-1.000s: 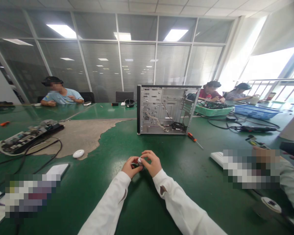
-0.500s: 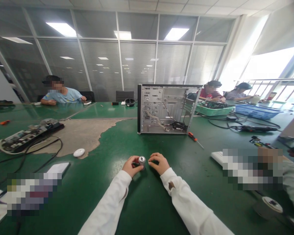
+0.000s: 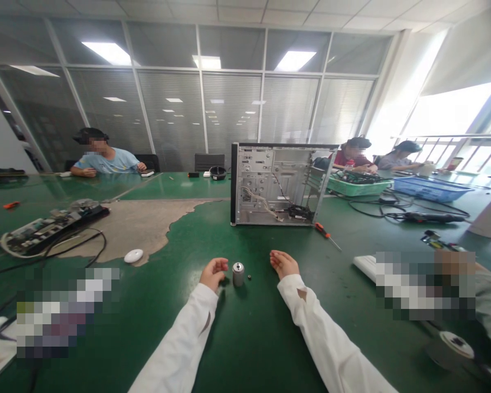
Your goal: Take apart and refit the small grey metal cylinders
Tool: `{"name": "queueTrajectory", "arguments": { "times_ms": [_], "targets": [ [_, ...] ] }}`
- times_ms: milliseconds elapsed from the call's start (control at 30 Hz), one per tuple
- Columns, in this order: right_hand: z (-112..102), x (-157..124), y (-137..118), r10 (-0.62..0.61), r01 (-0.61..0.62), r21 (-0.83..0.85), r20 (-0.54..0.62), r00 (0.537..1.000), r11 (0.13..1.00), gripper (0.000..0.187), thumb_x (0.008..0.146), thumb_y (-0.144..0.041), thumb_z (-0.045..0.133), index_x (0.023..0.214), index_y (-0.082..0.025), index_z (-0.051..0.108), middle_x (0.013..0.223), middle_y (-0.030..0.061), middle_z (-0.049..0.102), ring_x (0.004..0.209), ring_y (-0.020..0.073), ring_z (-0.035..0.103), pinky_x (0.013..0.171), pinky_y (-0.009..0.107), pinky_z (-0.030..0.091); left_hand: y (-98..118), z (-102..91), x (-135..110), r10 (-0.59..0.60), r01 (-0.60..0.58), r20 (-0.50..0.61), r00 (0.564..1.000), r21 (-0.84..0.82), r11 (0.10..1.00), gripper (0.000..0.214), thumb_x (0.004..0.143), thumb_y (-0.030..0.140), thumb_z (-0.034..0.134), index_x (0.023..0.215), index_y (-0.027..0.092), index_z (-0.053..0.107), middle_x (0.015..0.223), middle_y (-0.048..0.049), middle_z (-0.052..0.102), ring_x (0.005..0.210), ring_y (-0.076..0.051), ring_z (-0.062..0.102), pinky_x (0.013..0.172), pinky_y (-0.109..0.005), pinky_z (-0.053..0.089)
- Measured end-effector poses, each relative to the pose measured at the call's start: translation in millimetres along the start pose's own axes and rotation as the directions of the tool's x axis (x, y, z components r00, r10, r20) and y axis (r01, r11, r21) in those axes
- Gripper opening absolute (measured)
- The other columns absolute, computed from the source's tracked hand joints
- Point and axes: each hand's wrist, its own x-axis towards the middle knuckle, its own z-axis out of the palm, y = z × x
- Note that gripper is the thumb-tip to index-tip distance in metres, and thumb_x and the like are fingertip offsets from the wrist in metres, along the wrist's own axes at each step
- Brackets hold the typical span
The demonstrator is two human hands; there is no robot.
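Observation:
A small silver metal cylinder (image 3: 238, 273) stands upright on the green table (image 3: 249, 327), between my two hands. A tiny dark part (image 3: 249, 277) lies just right of it. My left hand (image 3: 213, 273) rests a little left of the cylinder, fingers curled loosely, holding nothing that I can see. My right hand (image 3: 284, 263) lies palm up further right, apart from both parts, fingers relaxed and empty. An opened computer case (image 3: 279, 184) stands behind them.
A red-handled screwdriver (image 3: 324, 233) lies right of the case. A white round puck (image 3: 133, 255) and a circuit board with cables (image 3: 45, 229) sit to the left. Green (image 3: 355, 186) and blue (image 3: 429, 188) baskets stand far right. Other people sit at the far edge and at my right.
Both hands have let go of the silver cylinder and moved apart. It now stands alone on the table with the tiny part beside it.

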Motion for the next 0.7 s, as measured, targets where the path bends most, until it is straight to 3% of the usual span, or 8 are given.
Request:
{"name": "queueTrajectory", "arguments": {
  "times_ms": [200,700],
  "targets": [
    [-0.7,1.6,2.9,0.051,-0.05,0.085,-0.012,0.999,0.995,0.021,0.042,-0.026,0.065,0.058,-0.015,0.056,0.057,0.0034,0.059,0.051,0.0119,0.053,0.049,0.026,0.045,-1.4,-3.6,3.9,-0.103,0.079,-0.108,0.989,-0.211,0.974,0.035,0.038,0.004,0.037,0.067,0.014,0.055,0.055,0.0009,0.054,0.058,-0.012,0.051,0.048,-0.02,0.037],
    [2.8,-0.1,5.4,0.026,-0.026,-0.003,0.063,0.998,1.0,0.024,0.041,-0.028,0.066,0.058,-0.013,0.059,0.057,0.005,0.059,0.049,0.0116,0.052,0.044,0.025,0.043,-1.2,-2.7,4.3,-0.124,0.094,-0.126,0.984,-0.225,0.97,0.033,0.039,0.007,0.039,0.067,0.014,0.055,0.055,0.0012,0.054,0.056,-0.011,0.052,0.049,-0.021,0.038]
  ]
}}
